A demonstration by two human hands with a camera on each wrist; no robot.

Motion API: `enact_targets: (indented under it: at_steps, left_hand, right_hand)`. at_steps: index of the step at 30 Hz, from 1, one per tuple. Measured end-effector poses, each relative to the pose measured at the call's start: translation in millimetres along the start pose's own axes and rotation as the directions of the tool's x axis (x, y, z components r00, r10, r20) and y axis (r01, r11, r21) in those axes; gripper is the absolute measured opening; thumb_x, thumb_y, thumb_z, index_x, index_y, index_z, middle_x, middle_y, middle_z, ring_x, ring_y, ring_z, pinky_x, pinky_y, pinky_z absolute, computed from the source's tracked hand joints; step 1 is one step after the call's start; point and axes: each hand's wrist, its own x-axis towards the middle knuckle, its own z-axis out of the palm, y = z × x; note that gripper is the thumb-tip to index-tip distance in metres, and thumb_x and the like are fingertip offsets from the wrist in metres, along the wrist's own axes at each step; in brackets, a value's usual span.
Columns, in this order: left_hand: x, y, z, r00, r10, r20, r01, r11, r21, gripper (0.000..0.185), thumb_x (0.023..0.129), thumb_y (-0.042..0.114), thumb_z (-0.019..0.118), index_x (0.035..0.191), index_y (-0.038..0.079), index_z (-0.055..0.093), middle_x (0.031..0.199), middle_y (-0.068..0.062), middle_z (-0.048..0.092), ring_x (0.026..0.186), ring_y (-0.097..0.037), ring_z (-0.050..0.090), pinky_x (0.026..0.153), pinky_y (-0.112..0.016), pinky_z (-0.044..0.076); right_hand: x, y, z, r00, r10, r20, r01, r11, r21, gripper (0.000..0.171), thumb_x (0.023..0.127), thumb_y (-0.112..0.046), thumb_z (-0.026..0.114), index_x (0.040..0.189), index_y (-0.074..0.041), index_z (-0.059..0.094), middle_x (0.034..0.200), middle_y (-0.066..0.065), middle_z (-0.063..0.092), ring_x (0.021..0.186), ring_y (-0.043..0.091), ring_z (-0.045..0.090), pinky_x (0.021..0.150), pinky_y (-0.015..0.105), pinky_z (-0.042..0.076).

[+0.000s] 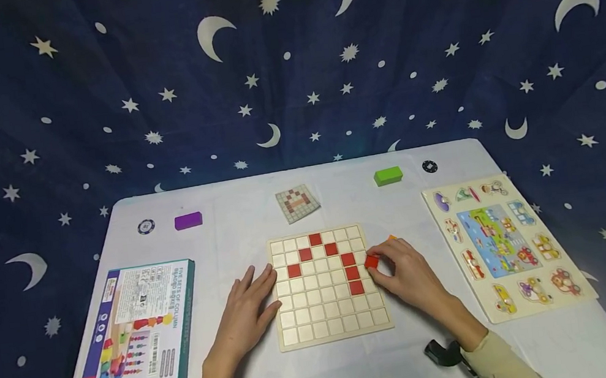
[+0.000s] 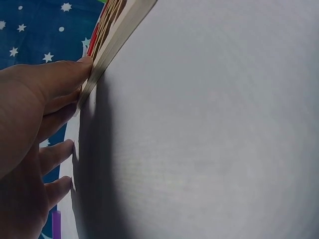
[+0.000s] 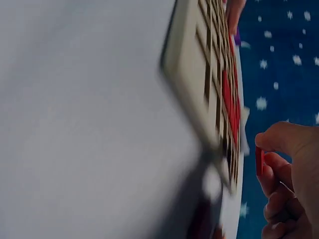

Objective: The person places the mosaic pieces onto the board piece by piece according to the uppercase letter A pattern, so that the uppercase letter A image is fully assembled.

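Pinching a red tile (image 1: 371, 261) in our right hand (image 1: 409, 276), right of centre, we are holding it by the right edge of the grid board (image 1: 331, 314). We are resting our left hand (image 1: 243, 318) against the board's left edge, probably to steady it, its fingers spread. A patterned card (image 1: 298, 203) is lying at upper centre, presumably for viewing. Our right forearm is slanting up from the lower right.

To the right of the grip (image 1: 404, 270) lies a puzzle board (image 1: 493, 242) with small pictures. Beyond the grip I notice a green block (image 1: 388, 176) and, more right, a black chip (image 1: 430, 166). Well to its left are a purple block (image 1: 188, 221), a second chip (image 1: 146, 226) and a flat box (image 1: 136, 330). Behind all hangs a starry blue cloth (image 1: 170, 36).
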Motion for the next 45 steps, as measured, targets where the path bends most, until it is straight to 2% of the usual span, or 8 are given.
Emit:
enact_targets:
  at_steps: [3, 6, 11, 15, 27, 32, 38, 45]
  left_hand:
    - [0.1, -0.5, -0.3, 1.0, 0.0, 0.004, 0.0, 1.0, -0.004, 0.065, 0.097, 0.028, 0.078, 0.156, 0.009, 0.055, 0.166, -0.005, 0.051, 0.16, -0.043, 0.036, 0.128, -0.071, 0.03]
    - [-0.3, -1.1, -0.1, 1.0, -0.004, 0.01, 0.004, 1.0, -0.006, 0.065, 0.097, 0.028, 0.077, 0.156, 0.009, 0.055, 0.167, -0.004, 0.05, 0.16, -0.042, 0.036, 0.128, -0.07, 0.029]
    - [-0.7, -1.7, 0.6, 1.0, -0.009, 0.009, 0.009, 1.0, -0.01, 0.065, 0.098, 0.029, 0.077, 0.156, 0.011, 0.055, 0.167, -0.002, 0.05, 0.161, -0.041, 0.036, 0.128, -0.069, 0.03]
    - [-0.7, -1.5, 0.3, 1.0, -0.008, 0.004, 0.008, 1.0, -0.009, 0.065, 0.098, 0.028, 0.077, 0.156, 0.012, 0.055, 0.167, -0.001, 0.05, 0.161, -0.04, 0.037, 0.128, -0.07, 0.03]
    - [0.8, -1.6, -0.4, 1.0, -0.004, -0.002, 0.004, 1.0, 0.005, 0.065, 0.098, 0.029, 0.077, 0.156, 0.012, 0.055, 0.167, -0.002, 0.05, 0.16, -0.041, 0.037, 0.128, -0.069, 0.031]
    - [-1.1, -1.2, 0.9, 1.0, -0.012, 0.004, 0.012, 1.0, -0.009, 0.064, 0.098, 0.029, 0.076, 0.156, 0.012, 0.055, 0.167, -0.001, 0.05, 0.16, -0.041, 0.037, 0.128, -0.069, 0.03]
    - [-0.8, -0.4, 1.0, 1.0, -0.015, 0.004, 0.015, 1.0, -0.003, 0.064, 0.098, 0.028, 0.077, 0.156, 0.012, 0.055, 0.167, 0.0, 0.049, 0.161, -0.04, 0.036, 0.129, -0.068, 0.03]
    - [-1.0, 0.7, 0.7, 1.0, -0.011, 0.005, 0.011, 1.0, -0.005, 0.065, 0.098, 0.027, 0.077, 0.156, 0.011, 0.055, 0.168, -0.001, 0.049, 0.161, -0.041, 0.036, 0.129, -0.068, 0.029]
  right_hand:
    - [11.0, -17.8, 15.7, 0.997, -0.057, 0.051, 0.056, 0.998, 0.019, 0.028, 0.084, -0.015, 0.089, 0.109, -0.015, 0.078, 0.104, -0.002, 0.076, 0.095, 0.015, 0.065, 0.089, 0.038, 0.059]
    - [19.7, -37.4, 35.8, 0.988, -0.118, 0.105, 0.117, 0.993, 0.013, 0.024, 0.086, -0.018, 0.087, 0.107, -0.019, 0.078, 0.105, -0.005, 0.074, 0.095, 0.013, 0.062, 0.083, 0.032, 0.058]
    - [32.4, -69.0, 61.1, 0.956, -0.238, 0.17, 0.244, 0.97, -0.013, 0.017, 0.09, -0.024, 0.086, 0.106, -0.023, 0.078, 0.107, -0.008, 0.074, 0.101, 0.013, 0.065, 0.089, 0.032, 0.059]
    - [38.4, -83.6, 71.9, 0.938, -0.272, 0.214, 0.283, 0.959, -0.021, 0.013, 0.092, -0.027, 0.085, 0.103, -0.025, 0.079, 0.106, -0.01, 0.075, 0.099, 0.011, 0.064, 0.088, 0.03, 0.058]
    - [40.7, -88.3, 77.0, 0.909, -0.344, 0.237, 0.368, 0.927, -0.067, 0.008, 0.095, -0.029, 0.082, 0.102, -0.026, 0.083, 0.109, -0.011, 0.075, 0.101, 0.01, 0.064, 0.089, 0.027, 0.056]
    - [34.2, -81.3, 71.8, 0.898, -0.372, 0.235, 0.39, 0.92, -0.034, 0.015, 0.098, -0.03, 0.079, 0.112, -0.028, 0.084, 0.116, -0.011, 0.077, 0.106, 0.01, 0.065, 0.092, 0.027, 0.057]
    - [15.0, -55.2, 48.4, 0.922, -0.347, 0.173, 0.354, 0.935, -0.008, 0.028, 0.097, -0.025, 0.077, 0.125, -0.027, 0.078, 0.129, -0.01, 0.075, 0.118, 0.012, 0.067, 0.101, 0.034, 0.059]
    - [-17.3, -13.9, 10.6, 0.976, -0.208, 0.066, 0.214, 0.97, -0.112, 0.033, 0.089, -0.024, 0.084, 0.121, -0.022, 0.076, 0.117, -0.006, 0.072, 0.104, 0.014, 0.067, 0.087, 0.037, 0.06]
